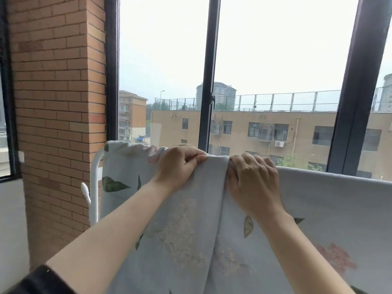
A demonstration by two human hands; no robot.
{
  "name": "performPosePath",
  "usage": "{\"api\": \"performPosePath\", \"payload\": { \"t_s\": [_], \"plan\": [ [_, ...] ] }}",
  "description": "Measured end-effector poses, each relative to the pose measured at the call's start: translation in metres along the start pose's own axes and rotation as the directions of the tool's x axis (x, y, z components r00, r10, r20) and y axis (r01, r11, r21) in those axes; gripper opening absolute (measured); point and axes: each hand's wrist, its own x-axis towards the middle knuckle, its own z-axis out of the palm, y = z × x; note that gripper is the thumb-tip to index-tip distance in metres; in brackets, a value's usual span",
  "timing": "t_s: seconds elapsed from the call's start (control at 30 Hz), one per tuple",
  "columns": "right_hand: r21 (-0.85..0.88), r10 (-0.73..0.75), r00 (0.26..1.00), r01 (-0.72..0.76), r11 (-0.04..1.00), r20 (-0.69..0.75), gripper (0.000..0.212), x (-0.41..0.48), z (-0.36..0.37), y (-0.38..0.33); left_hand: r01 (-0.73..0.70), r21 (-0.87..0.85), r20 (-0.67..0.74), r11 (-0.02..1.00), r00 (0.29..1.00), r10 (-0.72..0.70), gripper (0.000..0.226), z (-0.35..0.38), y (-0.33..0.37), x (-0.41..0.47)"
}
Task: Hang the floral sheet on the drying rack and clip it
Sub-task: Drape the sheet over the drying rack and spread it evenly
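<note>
— Floral sheet (318, 209): where does it sit?
— In front of the dark-framed window (209, 81) and beside the brick pillar (57, 102). It is draped over the top of the white drying rack (94, 183) and hangs down toward the camera.
— And the hands?
— The left hand (178, 166) pinches a fold at the top edge, thumb against curled fingers. The right hand (252, 177), just beside it, grips bunched cloth with curled fingers.
— Anything smaller?
— A white plastic tab (86, 192) juts from the rack's post.
</note>
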Motion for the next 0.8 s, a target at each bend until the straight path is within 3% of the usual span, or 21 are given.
{"api": "performPosePath", "payload": {
  "t_s": [0.4, 0.63, 0.8],
  "plan": [
    [-0.027, 0.004, 1.000, -0.004, 1.000, 0.015, 0.033, -0.003, -0.002, 0.002, -0.041, 0.064, -0.182, 0.997, 0.982, 0.052, 0.012, -0.001, -0.004, 0.001],
    [-0.053, 0.004, 0.999, -0.002, 0.999, 0.047, 0.031, -0.003, -0.001, -0.005, -0.112, 0.155, -0.131, 0.981, 0.982, 0.133, 0.013, -0.030, -0.034, -0.007],
    [-0.061, 0.026, 0.998, -0.022, 0.998, 0.060, 0.032, -0.001, 0.001, -0.008, -0.039, 0.218, -0.119, 0.975, 0.991, 0.066, 0.015, -0.049, -0.061, -0.002]
  ]
}}
